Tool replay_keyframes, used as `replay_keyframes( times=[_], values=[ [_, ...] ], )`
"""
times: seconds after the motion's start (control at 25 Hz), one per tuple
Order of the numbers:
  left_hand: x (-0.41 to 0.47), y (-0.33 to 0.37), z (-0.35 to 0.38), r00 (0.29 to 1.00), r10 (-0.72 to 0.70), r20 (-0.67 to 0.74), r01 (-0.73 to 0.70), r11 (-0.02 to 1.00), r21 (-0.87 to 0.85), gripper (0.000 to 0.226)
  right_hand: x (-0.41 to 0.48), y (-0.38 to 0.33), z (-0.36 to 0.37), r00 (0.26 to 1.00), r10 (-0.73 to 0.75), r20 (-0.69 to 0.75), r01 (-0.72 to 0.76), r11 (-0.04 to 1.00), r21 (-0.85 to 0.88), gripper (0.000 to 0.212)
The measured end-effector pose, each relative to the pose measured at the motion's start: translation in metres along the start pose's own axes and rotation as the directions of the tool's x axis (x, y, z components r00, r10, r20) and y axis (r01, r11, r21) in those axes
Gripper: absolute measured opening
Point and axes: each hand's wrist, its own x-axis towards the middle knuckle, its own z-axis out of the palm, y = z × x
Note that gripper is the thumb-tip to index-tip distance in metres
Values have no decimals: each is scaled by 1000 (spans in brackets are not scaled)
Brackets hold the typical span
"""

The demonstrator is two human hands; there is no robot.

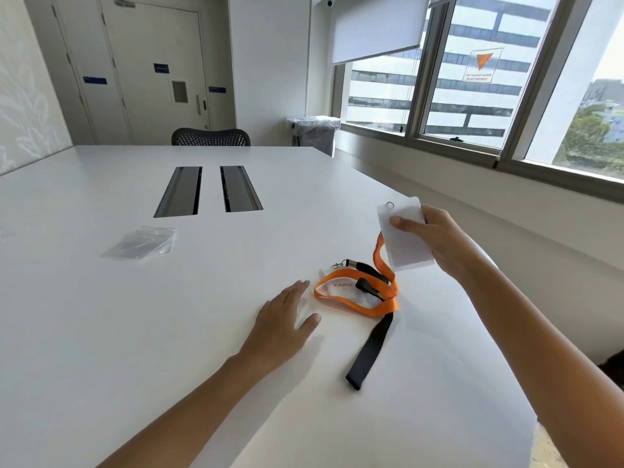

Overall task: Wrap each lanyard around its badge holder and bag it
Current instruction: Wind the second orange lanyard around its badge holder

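Note:
My right hand (435, 239) holds a white badge holder (403, 243) lifted above the table, a small metal ring at its top corner. An orange lanyard (358, 304) hangs from behind it and loops on the table over a second badge holder (341, 288) with a printed name. A black lanyard (369, 351) with a metal clip lies tangled with the orange one, its end trailing towards me. My left hand (287, 319) rests flat on the table, fingers apart, just left of the loop. A stack of clear plastic bags (141, 243) lies further left.
The white table (101, 315) has two dark cable slots (209, 190) in its middle. A black chair (211, 136) stands at the far end, a lined bin (315, 133) beside the windows. The table's right edge runs close to my right arm.

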Motion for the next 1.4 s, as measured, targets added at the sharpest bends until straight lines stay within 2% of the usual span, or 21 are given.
replay_keyframes(
  times=[0.12,0.24,0.36,0.44,0.52,0.64,0.72,0.76,0.84,0.92,1.04,1.12,1.2,1.28,1.36,1.4],
  values=[
    [37,15,-7,994,-27,108,34,997,-68,59,-12,-17,13,992,-103,-71,115,971,211,23],
    [71,29,1,957,-58,284,76,996,-53,58,-15,-29,29,961,-196,-194,227,962,150,26],
    [87,37,19,916,-66,396,26,994,105,59,-15,-42,39,937,-262,-231,291,951,103,23],
    [91,39,29,942,-6,335,-34,993,113,55,-15,-48,46,928,-290,-235,315,946,77,22],
    [94,42,34,980,13,200,-39,991,124,57,-14,-53,52,919,-308,-246,341,934,103,27],
    [99,42,32,1000,-3,17,-2,956,294,42,-13,-62,59,890,-345,-297,401,903,154,30],
    [98,38,26,999,-19,-46,33,951,309,30,-14,-67,63,844,-408,-348,446,894,33,32],
    [95,37,20,996,-20,-81,42,957,288,28,-16,-67,65,799,-485,-355,486,869,-94,32],
    [87,37,5,983,-49,-176,73,989,129,27,-23,-65,71,684,-681,-260,582,725,-368,22],
    [80,41,-14,959,-110,-261,69,985,-161,24,-29,-61,78,616,-775,-142,634,595,-493,17],
    [58,47,-43,956,-196,-217,54,848,-527,28,-36,-64,88,570,-815,-103,703,548,-452,18],
    [41,48,-62,965,-218,-144,65,734,-677,34,-40,-69,96,546,-830,-119,744,545,-386,21],
    [24,44,-85,954,-246,-170,40,668,-743,33,-44,-75,109,570,-811,-131,753,580,-310,25],
    [9,34,-107,921,-300,-249,19,672,-740,32,-48,-79,127,699,-706,-110,681,705,-198,29],
    [-6,18,-124,856,-375,-356,41,735,-676,32,-50,-79,146,847,-531,25,531,844,-72,33],
    [-15,8,-131,813,-411,-413,69,771,-633,33,-51,-77,155,888,-444,115,449,893,-18,36]
  ],
)
